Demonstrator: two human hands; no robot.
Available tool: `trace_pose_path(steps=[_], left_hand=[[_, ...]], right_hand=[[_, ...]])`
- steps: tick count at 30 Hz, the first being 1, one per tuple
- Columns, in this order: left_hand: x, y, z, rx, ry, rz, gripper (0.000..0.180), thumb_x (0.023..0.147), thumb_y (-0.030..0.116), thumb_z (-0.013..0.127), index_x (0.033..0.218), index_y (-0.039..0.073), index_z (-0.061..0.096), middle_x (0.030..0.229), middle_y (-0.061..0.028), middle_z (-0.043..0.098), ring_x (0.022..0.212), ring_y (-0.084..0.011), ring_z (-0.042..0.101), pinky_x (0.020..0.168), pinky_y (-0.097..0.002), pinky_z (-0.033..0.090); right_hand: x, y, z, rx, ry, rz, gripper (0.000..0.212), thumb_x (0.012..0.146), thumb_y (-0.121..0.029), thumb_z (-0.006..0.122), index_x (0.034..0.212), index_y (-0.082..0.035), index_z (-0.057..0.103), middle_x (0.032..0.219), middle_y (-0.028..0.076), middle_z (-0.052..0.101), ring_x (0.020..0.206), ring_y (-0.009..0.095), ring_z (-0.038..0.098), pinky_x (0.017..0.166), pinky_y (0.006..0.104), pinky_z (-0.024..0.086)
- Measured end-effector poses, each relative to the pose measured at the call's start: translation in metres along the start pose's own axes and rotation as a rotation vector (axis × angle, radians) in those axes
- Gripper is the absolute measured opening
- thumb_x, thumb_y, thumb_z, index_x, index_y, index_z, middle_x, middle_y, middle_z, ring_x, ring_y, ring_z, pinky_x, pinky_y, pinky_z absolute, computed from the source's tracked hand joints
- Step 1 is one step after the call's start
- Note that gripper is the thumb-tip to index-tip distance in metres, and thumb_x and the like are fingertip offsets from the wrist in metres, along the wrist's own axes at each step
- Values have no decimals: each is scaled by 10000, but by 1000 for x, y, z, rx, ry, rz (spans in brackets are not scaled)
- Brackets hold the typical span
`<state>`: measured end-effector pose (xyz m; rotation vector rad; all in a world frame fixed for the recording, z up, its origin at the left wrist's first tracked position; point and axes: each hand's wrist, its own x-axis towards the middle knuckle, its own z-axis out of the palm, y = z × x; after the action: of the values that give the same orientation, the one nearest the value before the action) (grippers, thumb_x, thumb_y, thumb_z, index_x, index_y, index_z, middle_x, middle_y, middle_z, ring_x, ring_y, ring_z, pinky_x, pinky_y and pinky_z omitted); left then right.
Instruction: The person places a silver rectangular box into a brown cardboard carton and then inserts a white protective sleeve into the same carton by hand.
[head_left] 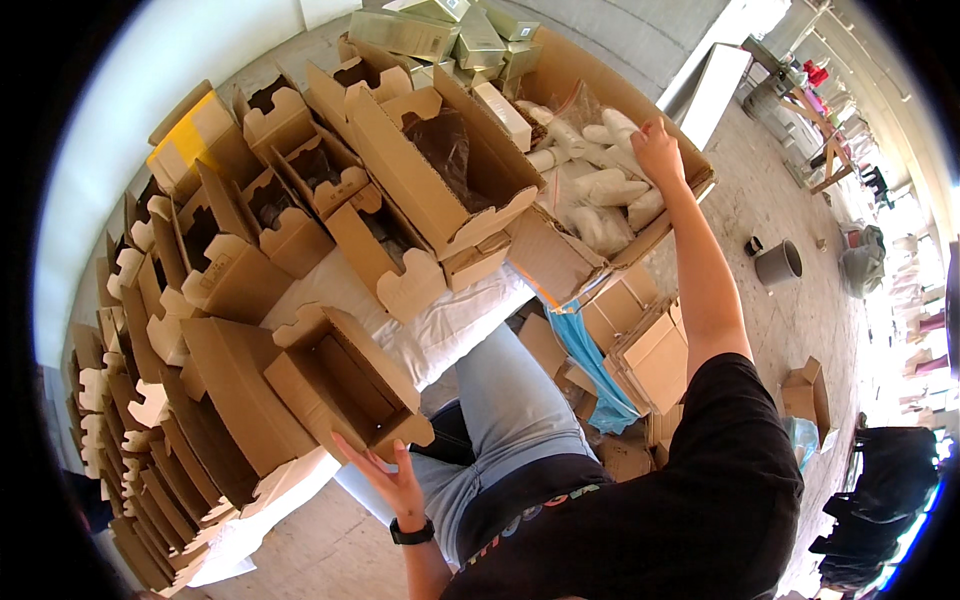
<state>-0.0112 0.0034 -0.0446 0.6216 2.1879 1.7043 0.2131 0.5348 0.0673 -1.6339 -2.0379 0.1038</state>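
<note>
a person's left hand [392, 482], thumb and fingers spread apart, rests against the near end of an open, rectangular brown cardboard box [312, 405] at the edge of a white-covered table [440, 342]. the right hand [657, 155] reaches into a large, open brown cardboard carton [580, 72], fingers bent beside white, rounded, wrapped bundles [600, 187]; whether they grip one cannot be told. the box looks light and stiff, best held by its side walls; its flaps may bend. the bundles seem soft, perhaps slippery, best grasped mid-length.
</note>
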Motion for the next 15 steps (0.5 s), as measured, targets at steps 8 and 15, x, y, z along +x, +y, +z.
trace_pose_path(steps=[8, 15], left_hand=[[3, 3, -2, -49, -5, 8, 830, 863, 76, 604, 1494, 88, 65, 1557, -95, 82, 1422, -285, 115, 1111, -492, 182], [1, -16, -8, -21, -2, -26, 880, 829, 62, 653, 1491, 73, 73, 1548, -114, 126, 1413, -283, 157, 1088, -501, 220]], right_hand=[[16, 10, -14, 387, 231, 140, 395, 865, -341, 551, 1088, -15, 523, 956, 254, 636, 908, 423, 601, 860, 434, 462], [-67, -70, -72, 1675, -97, 67, 404, 946, -217, 518, 1246, 42, 436, 1171, 180, 559, 997, 273, 579, 853, 358, 490]])
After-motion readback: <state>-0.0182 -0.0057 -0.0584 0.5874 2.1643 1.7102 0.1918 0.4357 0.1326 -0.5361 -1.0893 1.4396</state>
